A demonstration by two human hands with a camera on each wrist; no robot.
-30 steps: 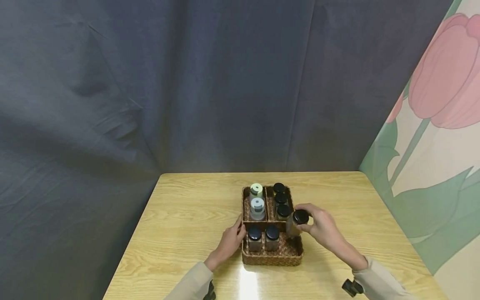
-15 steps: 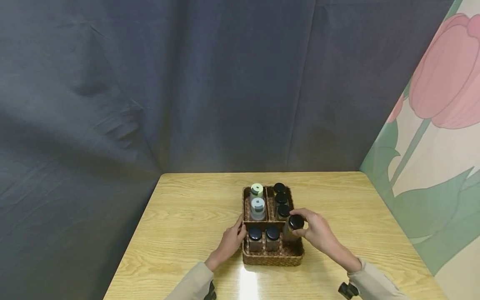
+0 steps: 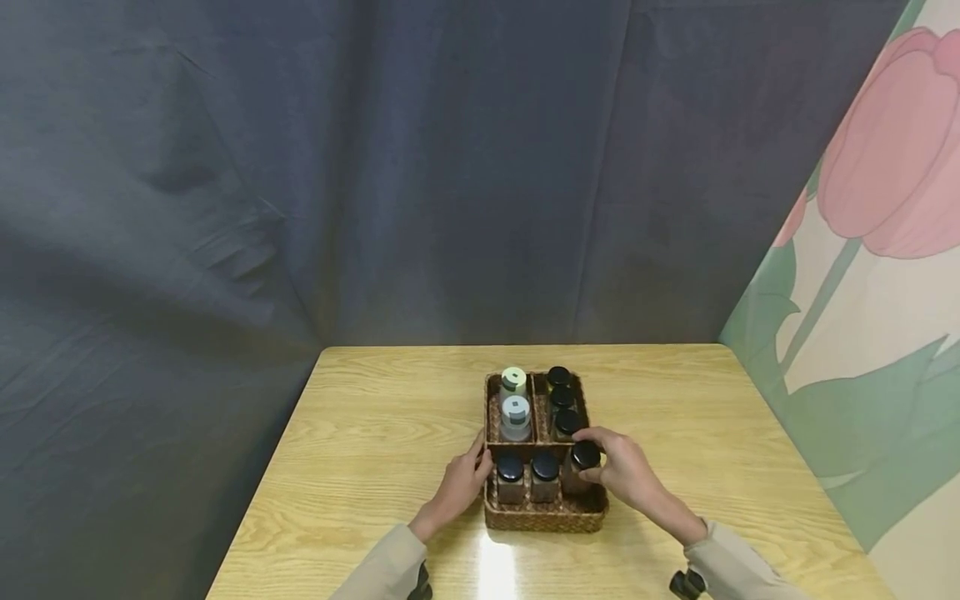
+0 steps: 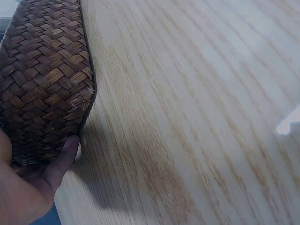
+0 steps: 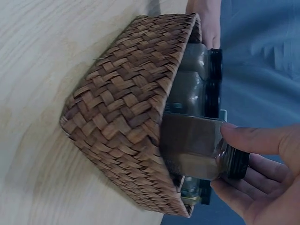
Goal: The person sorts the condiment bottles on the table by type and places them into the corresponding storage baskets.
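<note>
A woven basket (image 3: 545, 522) with three compartments stands on the table. My left hand (image 3: 457, 486) grips its left side, thumb at the rim; in the left wrist view a finger (image 4: 63, 157) lies against the woven wall's lower edge. My right hand (image 3: 628, 472) pinches a dark-lidded glass jar (image 5: 190, 145) near its lid, thumb on one side and fingers on the other. Brown contents show through the glass. The jar's lower part is inside the front compartment, at its right end. Two similar jars (image 3: 511, 479) (image 3: 544, 477) stand to its left.
Two light-capped bottles (image 3: 515, 417) stand in the back left compartment. Several black-lidded jars (image 3: 562, 397) line the back right one. Beyond the wooden table (image 3: 375, 417) hangs a dark curtain (image 3: 465, 183); a flower-patterned wall (image 3: 862, 333) is on the right.
My right hand has moved left and downward in the head view, bringing the jar lower into the front compartment beside the two others. The left hand and basket have stayed put.
</note>
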